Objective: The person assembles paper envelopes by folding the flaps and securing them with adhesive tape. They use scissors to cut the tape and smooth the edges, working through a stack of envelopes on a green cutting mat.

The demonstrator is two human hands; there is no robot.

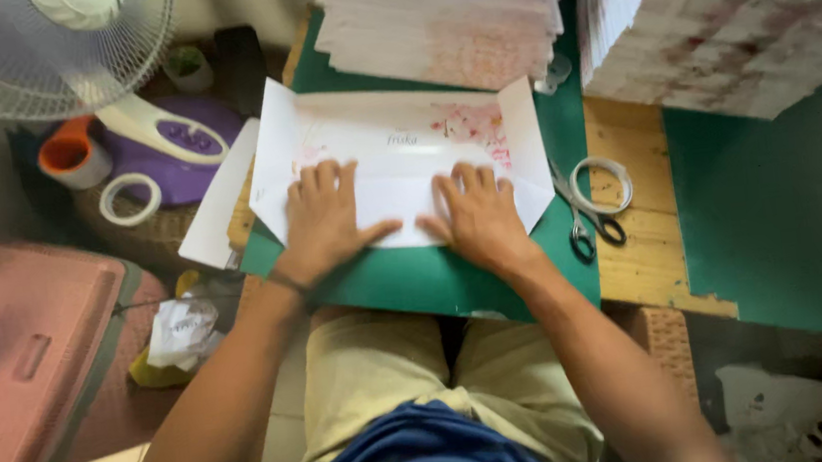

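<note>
Landmark: green flat board (436,279) lying across a pale wooden table (629,150); all places below were taken from this board.
Sheet: white die-cut paper sheet with side flaps and a pink flower print (393,152) lay flat on the board's middle, its left corner overhanging the board's left edge.
Left hand (322,219): flat and unclenched, palm down on the sheet's lower left part, fingers spread, thumb pointing inward along the lower fold; grasping nothing.
Right hand (478,216): likewise flat and unclenched, palm down on the sheet's lower right part, just beside the left hand, thumbs nearly meeting; grasping nothing.
Stack A: tall pile of white printed paper sheets (441,22) stood at the board's far edge, just beyond the sheet.
Stack B: second slanted pile of white paper with reddish print (722,15) sat beyond the board's far right corner.
Scissors: grey metal scissors with black handles (585,214) lay at the board's right edge, touching a white tape ring (599,183).
Containers: orange plastic cup (72,153) stood on the floor well left of the board; contents could not be told. Pink plastic crate-like stool (26,348) sat farther left, lower down.
Other: white electric fan on a purple base (156,135) and a second white tape roll (130,199) stood left of the board.
</note>
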